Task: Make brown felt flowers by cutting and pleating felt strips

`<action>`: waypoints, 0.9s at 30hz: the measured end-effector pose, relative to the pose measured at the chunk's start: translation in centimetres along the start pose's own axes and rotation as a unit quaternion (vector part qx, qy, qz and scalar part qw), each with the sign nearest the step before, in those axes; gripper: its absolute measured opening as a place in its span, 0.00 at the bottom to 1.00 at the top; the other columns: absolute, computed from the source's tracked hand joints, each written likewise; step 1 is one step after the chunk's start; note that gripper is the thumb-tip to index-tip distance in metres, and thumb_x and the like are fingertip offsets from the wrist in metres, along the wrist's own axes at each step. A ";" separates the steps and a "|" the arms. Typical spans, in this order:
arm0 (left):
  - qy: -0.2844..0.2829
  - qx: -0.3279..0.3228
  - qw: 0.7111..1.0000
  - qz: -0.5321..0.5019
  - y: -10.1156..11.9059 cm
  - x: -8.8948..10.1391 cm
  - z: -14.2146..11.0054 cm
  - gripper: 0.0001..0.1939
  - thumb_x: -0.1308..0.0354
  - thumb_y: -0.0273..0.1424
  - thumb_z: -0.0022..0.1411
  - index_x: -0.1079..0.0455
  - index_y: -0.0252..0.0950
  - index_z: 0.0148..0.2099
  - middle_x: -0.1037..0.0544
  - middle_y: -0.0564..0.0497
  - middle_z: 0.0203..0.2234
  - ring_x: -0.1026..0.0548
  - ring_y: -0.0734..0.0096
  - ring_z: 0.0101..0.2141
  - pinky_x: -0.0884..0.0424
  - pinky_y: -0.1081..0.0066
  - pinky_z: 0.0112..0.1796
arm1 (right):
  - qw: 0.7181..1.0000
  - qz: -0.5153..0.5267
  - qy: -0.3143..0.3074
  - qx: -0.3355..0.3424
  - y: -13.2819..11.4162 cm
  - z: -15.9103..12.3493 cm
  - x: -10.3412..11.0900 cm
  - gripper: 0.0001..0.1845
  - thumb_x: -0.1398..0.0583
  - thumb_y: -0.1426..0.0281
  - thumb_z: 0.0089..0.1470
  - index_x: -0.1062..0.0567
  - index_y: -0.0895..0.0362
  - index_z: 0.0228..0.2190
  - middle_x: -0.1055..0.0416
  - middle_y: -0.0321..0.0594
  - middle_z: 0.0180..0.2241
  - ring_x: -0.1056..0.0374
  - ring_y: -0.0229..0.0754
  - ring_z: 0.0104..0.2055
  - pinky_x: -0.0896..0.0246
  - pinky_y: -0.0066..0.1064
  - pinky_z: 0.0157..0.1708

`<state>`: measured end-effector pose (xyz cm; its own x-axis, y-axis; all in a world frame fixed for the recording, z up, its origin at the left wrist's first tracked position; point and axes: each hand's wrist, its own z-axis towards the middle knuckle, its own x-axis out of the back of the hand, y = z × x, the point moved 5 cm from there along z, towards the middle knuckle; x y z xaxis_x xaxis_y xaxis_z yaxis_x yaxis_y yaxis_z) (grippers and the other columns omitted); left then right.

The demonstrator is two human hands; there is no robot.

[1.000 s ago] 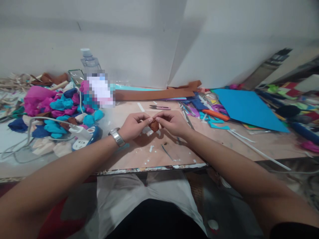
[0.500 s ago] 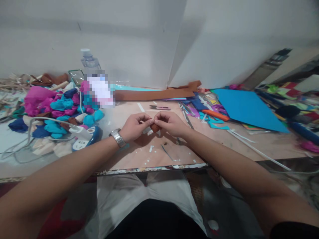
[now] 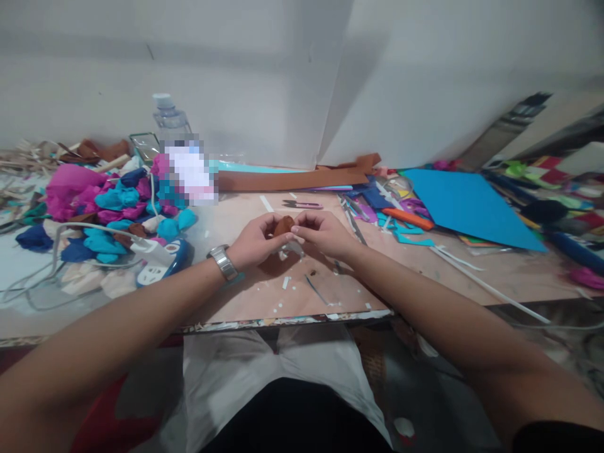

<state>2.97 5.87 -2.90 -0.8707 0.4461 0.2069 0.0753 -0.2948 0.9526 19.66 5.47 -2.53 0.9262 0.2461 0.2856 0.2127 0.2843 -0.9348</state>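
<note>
Between my two hands, above the middle of the table, is a small rounded brown piece (image 3: 284,224), perhaps crepe paper or cloth. My left hand (image 3: 257,241), below a metal wristwatch (image 3: 223,262), has its thumb and fingers closed around the piece. My right hand (image 3: 321,233) pinches at its right side, thumb near the left thumb. Something whitish (image 3: 293,248) shows under the hands; what it is I cannot make out. Beyond them lie small thread snips (image 3: 302,204) and a white paper strip (image 3: 267,203).
Crumpled pink, blue and cream pieces (image 3: 117,196) pile up on the left, beside a power strip (image 3: 163,264) with a cable. Behind are a plastic bottle (image 3: 170,119) and a long brown strip (image 3: 292,180). To the right lie an orange-handled cutter (image 3: 408,218) and a blue sheet (image 3: 472,204).
The brown piece has turned upward and left, from hanging below the thumbs to showing above them between the fingers. Both hands stay in nearly the same place.
</note>
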 end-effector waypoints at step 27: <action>0.023 0.060 0.991 -0.117 -1.1 0.3 0.1 0.15 0.30 0.40 0.62 0.26 0.35 0.43 0.25 0.53 0.28 0.28 0.74 0.28 0.34 0.74 0.29 | 0.998 0.046 -0.032 -0.033 -0.1 -0.3 -0.4 0.23 0.27 0.53 0.49 0.29 0.56 0.26 0.29 0.32 0.22 0.35 0.36 0.23 0.43 0.28 0.25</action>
<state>2.68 6.38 -3.89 -0.8923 0.4504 -0.0302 -0.0764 -0.0848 0.9935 19.40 5.05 -2.58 0.9215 0.3277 0.2085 0.1493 0.1968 -0.9690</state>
